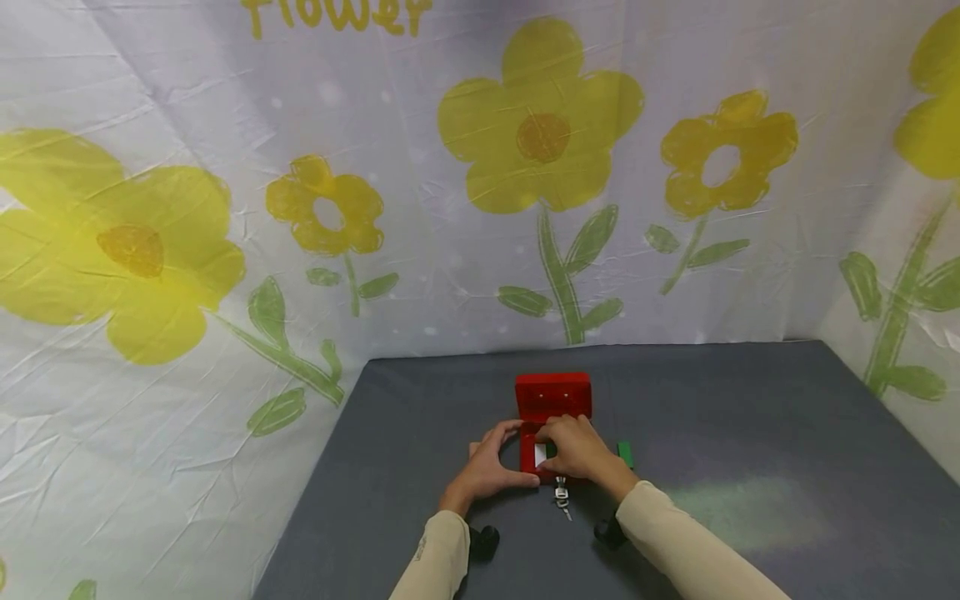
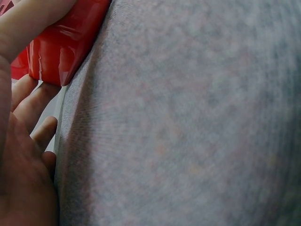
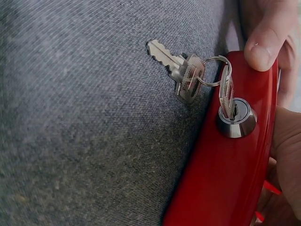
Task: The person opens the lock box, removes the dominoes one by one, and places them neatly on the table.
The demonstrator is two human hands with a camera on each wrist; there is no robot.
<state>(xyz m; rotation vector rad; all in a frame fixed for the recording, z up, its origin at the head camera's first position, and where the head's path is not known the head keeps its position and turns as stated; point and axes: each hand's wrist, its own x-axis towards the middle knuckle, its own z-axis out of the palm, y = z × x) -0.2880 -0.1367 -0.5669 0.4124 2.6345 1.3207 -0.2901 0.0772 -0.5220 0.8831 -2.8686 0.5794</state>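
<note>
A red cash box [image 1: 553,395] stands on the table with its lid raised at the back. My left hand [image 1: 491,467] holds the box's left side, thumb at the front corner and fingers toward the back, also seen in the left wrist view. Over the tray, my right hand [image 1: 576,448] reaches down with bent fingers; whether they pinch anything is hidden. Beside those fingertips lies a white piece [image 1: 540,454], with something dark green next to it. From the front lock [image 3: 237,117] hangs a ring with a key [image 3: 175,66], and another key sits in the keyhole.
Just right of the box, a green block [image 1: 625,454] lies on the dark grey table [image 1: 720,417]. A small tan object [image 1: 473,448] is partly hidden behind the left hand. A flower-printed cloth [image 1: 420,275] hangs behind the table and along its sides.
</note>
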